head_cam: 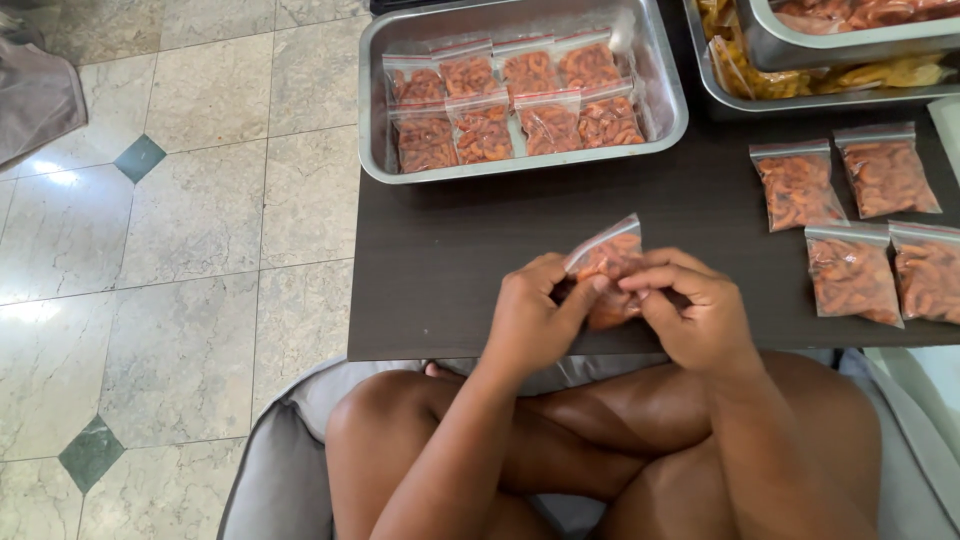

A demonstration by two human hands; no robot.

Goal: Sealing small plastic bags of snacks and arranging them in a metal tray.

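Note:
Both hands hold one small clear zip bag [608,255] of orange-red snack pieces just above the near edge of a dark brown table [450,250]. My left hand [535,315] pinches the bag's left side near its top. On the bag's right side, my right hand [690,310] has its fingertips at the seal strip. The bag is tilted, its sealed top pointing up and to the right. Much of the bag's lower part is hidden behind my fingers.
A steel tray [662,118] at the back holds several filled bags in two rows. More filled bags [850,215] lie flat on the table's right side. Another steel tray [760,95] with yellow snacks sits at the far right back. Tiled floor [180,250] lies left; my crossed legs are below.

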